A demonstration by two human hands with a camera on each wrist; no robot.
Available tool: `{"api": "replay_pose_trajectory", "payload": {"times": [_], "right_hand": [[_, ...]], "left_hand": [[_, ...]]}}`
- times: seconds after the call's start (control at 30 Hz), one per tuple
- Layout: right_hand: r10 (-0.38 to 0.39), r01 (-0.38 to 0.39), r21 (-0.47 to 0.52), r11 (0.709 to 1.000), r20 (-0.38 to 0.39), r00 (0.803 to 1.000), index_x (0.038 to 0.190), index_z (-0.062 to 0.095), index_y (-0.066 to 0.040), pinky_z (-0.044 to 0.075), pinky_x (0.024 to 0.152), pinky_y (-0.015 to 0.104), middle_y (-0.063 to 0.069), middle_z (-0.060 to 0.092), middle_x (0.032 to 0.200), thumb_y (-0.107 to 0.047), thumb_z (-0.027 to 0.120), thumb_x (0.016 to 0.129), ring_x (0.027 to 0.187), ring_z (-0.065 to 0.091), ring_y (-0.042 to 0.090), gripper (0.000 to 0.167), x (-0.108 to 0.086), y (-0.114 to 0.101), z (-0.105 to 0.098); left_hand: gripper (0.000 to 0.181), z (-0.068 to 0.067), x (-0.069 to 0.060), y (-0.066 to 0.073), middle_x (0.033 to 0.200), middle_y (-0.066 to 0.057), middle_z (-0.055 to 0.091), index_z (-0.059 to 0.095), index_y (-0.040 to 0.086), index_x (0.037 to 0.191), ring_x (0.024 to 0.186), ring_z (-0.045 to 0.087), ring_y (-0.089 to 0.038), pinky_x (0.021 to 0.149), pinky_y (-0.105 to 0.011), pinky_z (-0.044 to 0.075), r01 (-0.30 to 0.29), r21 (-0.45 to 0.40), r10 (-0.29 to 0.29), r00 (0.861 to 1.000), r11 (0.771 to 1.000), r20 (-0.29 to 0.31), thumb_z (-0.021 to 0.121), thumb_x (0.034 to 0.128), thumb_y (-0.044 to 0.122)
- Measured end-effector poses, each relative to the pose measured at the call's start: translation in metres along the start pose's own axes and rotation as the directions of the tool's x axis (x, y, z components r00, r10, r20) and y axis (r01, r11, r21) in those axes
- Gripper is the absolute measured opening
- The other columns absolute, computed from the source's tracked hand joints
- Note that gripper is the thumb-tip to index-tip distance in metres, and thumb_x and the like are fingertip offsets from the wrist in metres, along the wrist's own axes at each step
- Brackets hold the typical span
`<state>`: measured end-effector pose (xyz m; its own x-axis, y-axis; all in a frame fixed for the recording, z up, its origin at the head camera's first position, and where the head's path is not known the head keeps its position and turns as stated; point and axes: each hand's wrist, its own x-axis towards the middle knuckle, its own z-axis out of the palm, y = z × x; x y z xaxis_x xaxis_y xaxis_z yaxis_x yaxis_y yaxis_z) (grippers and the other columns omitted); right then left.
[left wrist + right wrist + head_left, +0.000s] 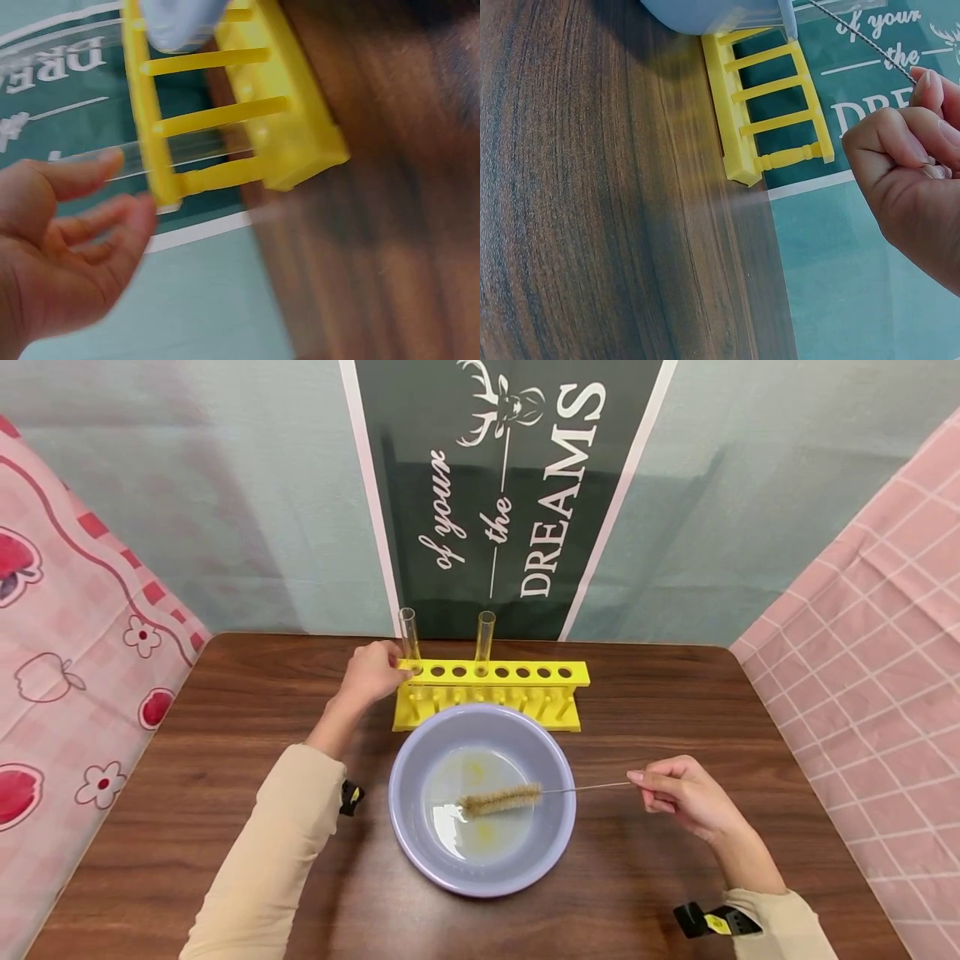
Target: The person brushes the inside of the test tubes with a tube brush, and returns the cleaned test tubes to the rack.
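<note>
My left hand (372, 673) is at the left end of a yellow test tube rack (532, 673), beside a clear test tube (408, 631) standing in its end hole. In the left wrist view, thumb and fingers are parted near that tube, not closed round it; whether a fingertip touches it I cannot tell. A second test tube (485, 635) stands farther along the rack. My right hand (690, 795) pinches the thin wire handle (870, 45) of a test tube brush (501, 799). The brush's tan bristles lie inside a lavender basin (558, 827) holding shallow liquid.
The basin stands right in front of the rack on a dark wood table (637, 893). Behind the table hangs a grey-green cloth (712, 543) with white lettering; pink patterned cloths (885, 635) line both sides.
</note>
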<state>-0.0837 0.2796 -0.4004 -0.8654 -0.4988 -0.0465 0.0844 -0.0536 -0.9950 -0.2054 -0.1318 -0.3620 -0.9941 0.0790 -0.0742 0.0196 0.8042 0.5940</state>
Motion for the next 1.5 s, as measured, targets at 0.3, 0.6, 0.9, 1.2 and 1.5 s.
{"api": "replay_pose_trajectory", "payload": {"times": [0.3,0.6,0.9,1.2,1.5], "right_hand": [[-0.028,0.028,0.005,1.000,0.012,1.000,0.061,0.050,0.004,0.012,0.039,0.034,0.011,0.034,0.053,0.007,0.041,0.091,0.043,0.016,0.023,0.032,-0.003,0.002,-0.004],[-0.027,0.027,0.013,1.000,0.004,1.000,0.061,0.051,0.003,0.013,0.040,0.035,0.009,0.037,0.052,0.006,0.042,0.091,0.043,0.017,0.022,0.032,-0.002,0.000,-0.002],[-0.020,0.020,0.010,1.000,0.000,1.000,0.060,0.051,0.003,0.012,0.041,0.036,0.006,0.039,0.051,0.006,0.043,0.091,0.043,0.017,0.022,0.032,0.000,-0.001,0.001],[-0.026,0.027,0.016,1.000,-0.010,1.000,0.061,0.051,0.002,0.013,0.041,0.035,0.003,0.045,0.053,0.007,0.041,0.092,0.044,0.019,0.021,0.033,0.000,0.000,0.001],[-0.058,0.058,0.008,0.998,0.000,0.998,0.061,0.047,0.004,0.015,0.040,0.034,0.010,0.040,0.053,0.009,0.039,0.091,0.044,0.018,0.024,0.032,0.000,0.003,0.001]], "left_hand": [[0.030,-0.018,-0.027,0.033,0.092,-0.016,0.063,0.064,-0.002,0.105,0.081,0.057,-0.028,0.067,-0.037,0.047,-0.093,0.014,0.093,0.995,0.996,0.026,0.064,0.0841,0.020],[0.024,-0.003,-0.023,0.067,0.092,-0.011,0.065,0.065,0.003,0.104,0.085,0.059,-0.024,0.074,-0.035,0.048,-0.191,-0.105,0.196,0.980,0.976,0.039,0.066,0.0831,0.015],[0.029,0.019,0.005,0.073,0.098,-0.012,0.064,0.063,0.003,0.109,0.091,0.058,-0.025,0.076,-0.032,0.049,-0.046,-0.237,0.060,0.997,0.970,0.049,0.067,0.0818,0.012],[0.030,0.041,0.018,0.073,0.103,-0.011,0.062,0.063,0.006,0.110,0.098,0.053,-0.025,0.080,-0.033,0.047,0.008,-0.284,0.016,0.997,0.959,0.082,0.068,0.0804,0.010],[0.027,0.051,0.021,0.069,0.107,-0.010,0.063,0.065,0.009,0.110,0.101,0.054,-0.024,0.081,-0.032,0.047,-0.013,-0.278,0.040,0.995,0.960,0.092,0.066,0.0826,0.010]]}}
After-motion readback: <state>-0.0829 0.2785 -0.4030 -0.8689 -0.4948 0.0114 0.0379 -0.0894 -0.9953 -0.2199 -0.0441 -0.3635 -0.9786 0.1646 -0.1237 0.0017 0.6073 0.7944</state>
